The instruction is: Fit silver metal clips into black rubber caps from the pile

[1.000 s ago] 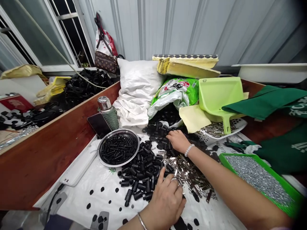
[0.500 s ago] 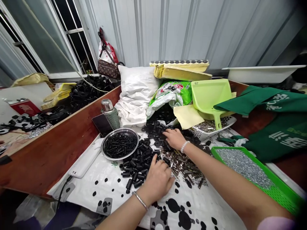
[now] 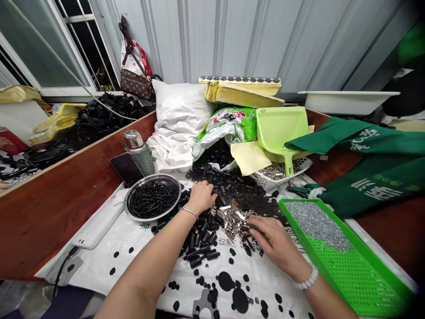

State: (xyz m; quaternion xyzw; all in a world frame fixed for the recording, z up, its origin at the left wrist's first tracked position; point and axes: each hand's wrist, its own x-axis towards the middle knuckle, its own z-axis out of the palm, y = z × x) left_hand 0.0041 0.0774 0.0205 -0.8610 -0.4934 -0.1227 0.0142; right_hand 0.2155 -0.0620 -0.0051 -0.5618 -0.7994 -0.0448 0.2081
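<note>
Head view; clock positions are read from the loose heap of shiny metal strips [image 3: 229, 218]. This heap lies on the white sheet with black spots [image 3: 142, 266]. At 8 o'clock are black cylindrical plastic parts [image 3: 204, 239]; at 12 o'clock, a mound of small dark parts [image 3: 234, 180]. A round steel plate [image 3: 148, 219] of thin black rods [image 3: 152, 197] sits between 9 and 10 o'clock, and a green perforated plastic tray [image 3: 352, 274] at 4 o'clock.

The left hand [image 3: 201, 196] is at 10 o'clock, fingers bent downward; their grip is hidden. The right hand [image 3: 277, 241] is at 4 o'clock, fingers extended side by side over the strips, thumb slightly apart; whether a strip is pinched cannot be determined.

Step in hand, as judged: collecting loose parts with both hands. The next move calls for separating single pieces and a fine fingertip pinch.
</note>
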